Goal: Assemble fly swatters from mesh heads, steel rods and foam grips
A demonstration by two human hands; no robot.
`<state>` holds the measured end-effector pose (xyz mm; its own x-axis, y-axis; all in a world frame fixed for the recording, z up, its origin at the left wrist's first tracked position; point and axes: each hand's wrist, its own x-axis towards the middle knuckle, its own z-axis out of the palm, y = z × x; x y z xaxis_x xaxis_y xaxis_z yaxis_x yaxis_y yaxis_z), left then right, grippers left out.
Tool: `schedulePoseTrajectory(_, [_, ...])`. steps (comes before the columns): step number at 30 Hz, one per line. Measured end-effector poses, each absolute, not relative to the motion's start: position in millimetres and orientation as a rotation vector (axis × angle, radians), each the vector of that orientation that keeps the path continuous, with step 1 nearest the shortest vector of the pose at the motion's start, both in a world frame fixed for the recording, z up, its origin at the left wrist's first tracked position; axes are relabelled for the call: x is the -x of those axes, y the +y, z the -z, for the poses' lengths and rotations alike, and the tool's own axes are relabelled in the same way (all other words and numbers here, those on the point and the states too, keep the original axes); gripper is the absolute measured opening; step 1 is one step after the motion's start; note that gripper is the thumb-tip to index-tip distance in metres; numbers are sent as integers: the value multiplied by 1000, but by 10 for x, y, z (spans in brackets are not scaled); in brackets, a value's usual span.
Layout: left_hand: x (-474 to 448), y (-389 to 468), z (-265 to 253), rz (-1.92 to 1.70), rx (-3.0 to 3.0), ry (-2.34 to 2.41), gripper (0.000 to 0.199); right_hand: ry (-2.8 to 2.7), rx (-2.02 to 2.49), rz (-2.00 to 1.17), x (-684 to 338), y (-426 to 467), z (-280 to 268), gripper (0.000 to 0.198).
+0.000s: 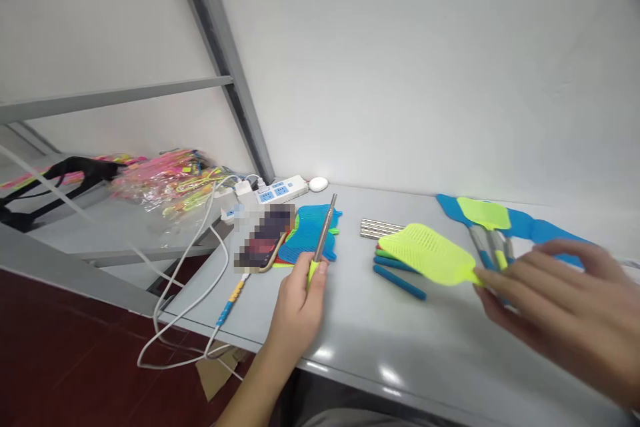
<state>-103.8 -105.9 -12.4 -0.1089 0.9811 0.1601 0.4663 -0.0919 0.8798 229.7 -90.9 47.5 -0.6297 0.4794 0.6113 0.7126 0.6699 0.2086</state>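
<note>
My left hand [299, 303] is closed round the yellow-green grip of a metal telescopic rod [327, 221], which points up and away from me. Between the fingers and thumb of my right hand [560, 307] is the neck of a yellow-green fly swatter head [433, 253], held above the table. Beneath that head lie several metal rods [375, 228] and coloured handle grips, with a single blue grip [400, 282] in front. Blue swatter heads [309, 233] are stacked beyond my left hand. Behind my right hand, swatters with a yellow-green head [484, 213] and blue heads lie in a pile.
A phone [267, 240], partly pixelated, lies left of the stack with a white cable [225, 260] attached. Behind it are a power strip [283, 190] and a white round object [318, 183]. Plastic-bagged items [170, 180] fill a shelf at left, beside a grey metal frame [235, 80].
</note>
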Motion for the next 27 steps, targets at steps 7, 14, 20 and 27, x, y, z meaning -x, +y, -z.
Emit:
schedulePoseTrajectory(7, [588, -1159, 75, -989, -1732, 1378, 29, -2481, 981, 547, -2378, -1946, -33, 20])
schedulePoseTrajectory(14, [95, -1135, 122, -775, -1788, 1207, 31, -2451, 1255, 521, -2536, -1957, 173, 21])
schedulePoseTrajectory(20, [-25, -1149, 42, -713, -1855, 1138, 32, -2412, 1321, 347, -2470, -1693, 189, 23])
schedulePoseTrajectory(27, [-219, -1203, -161, -637, -1973, 945, 26, -1692, 1251, -707, -2314, -1510, -135, 23])
